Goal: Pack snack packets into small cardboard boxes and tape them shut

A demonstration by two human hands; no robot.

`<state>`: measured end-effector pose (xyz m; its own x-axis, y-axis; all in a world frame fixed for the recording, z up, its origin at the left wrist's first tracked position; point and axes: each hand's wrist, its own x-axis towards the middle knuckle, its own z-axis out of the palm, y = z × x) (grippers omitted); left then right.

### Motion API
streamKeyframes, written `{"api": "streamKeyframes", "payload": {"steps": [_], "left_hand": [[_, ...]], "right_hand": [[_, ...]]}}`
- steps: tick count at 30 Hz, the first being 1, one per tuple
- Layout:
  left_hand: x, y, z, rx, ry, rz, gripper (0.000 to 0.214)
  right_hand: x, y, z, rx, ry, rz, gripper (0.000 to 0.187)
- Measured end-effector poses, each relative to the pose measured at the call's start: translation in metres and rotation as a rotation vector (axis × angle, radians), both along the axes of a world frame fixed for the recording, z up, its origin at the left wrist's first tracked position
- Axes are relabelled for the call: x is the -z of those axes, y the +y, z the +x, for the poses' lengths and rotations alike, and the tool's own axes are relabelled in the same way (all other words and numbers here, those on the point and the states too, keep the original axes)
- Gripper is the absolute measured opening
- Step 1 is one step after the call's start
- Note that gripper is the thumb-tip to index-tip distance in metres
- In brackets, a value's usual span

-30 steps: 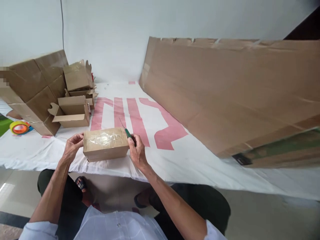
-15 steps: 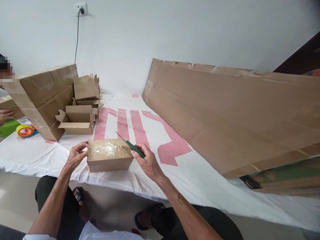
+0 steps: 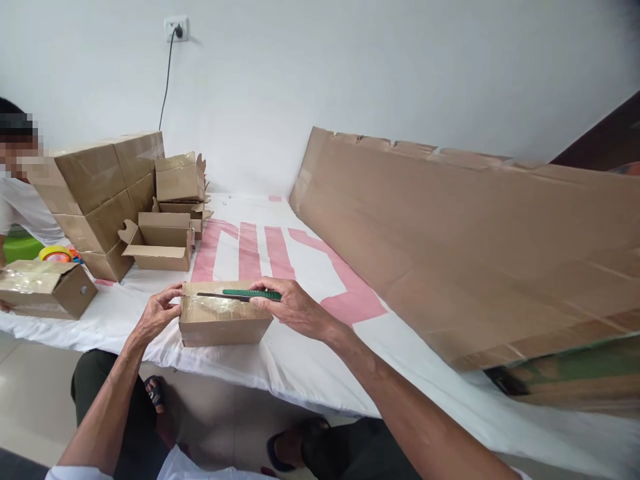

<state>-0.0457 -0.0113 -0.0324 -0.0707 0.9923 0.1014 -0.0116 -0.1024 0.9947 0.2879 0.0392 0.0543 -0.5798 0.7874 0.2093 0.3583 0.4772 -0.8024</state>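
A small taped cardboard box sits before me near the table's front edge, clear tape shining along its top. My left hand grips its left end, fingers bent round the upper corner. In my right hand is a green utility knife, its dark blade out and pointing left. The blade lies over the taped seam on the box top; whether it cuts into the tape I cannot tell.
Stacked closed boxes and an open box stand at the left. A co-worker's hand touches another taped box, with a yellow tape roll behind it. A large cardboard sheet leans along the right.
My right hand has swung the knife from a raised slant to nearly flat over the box top. At the left, the co-worker's taped box has come forward onto the table.
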Motion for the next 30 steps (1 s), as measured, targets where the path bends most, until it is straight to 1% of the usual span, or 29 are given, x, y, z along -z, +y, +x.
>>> {"api": "streamKeyframes", "payload": {"steps": [4,8,13,19,24,30], "left_hand": [[0.001,-0.001,0.001,-0.012,-0.023,0.005,0.047],[0.001,-0.001,0.001,0.003,-0.015,0.016,0.043],[0.003,0.0,0.001,-0.023,-0.004,0.022,0.044],[0.002,0.001,0.0,-0.008,0.012,0.016,0.04],[0.005,0.002,0.0,-0.027,0.005,0.014,0.04],[0.003,0.002,0.0,-0.014,0.0,0.018,0.04]], "right_hand": [[-0.006,0.006,-0.014,-0.043,0.006,0.019,0.023],[-0.011,0.012,-0.022,-0.062,-0.022,0.061,0.022],[-0.015,0.016,-0.024,-0.075,-0.071,0.094,0.023],[-0.022,0.02,-0.026,-0.097,-0.111,0.138,0.02],[-0.024,0.021,-0.032,-0.106,-0.123,0.184,0.018],[-0.029,0.023,-0.032,-0.139,-0.209,0.182,0.019]]}}
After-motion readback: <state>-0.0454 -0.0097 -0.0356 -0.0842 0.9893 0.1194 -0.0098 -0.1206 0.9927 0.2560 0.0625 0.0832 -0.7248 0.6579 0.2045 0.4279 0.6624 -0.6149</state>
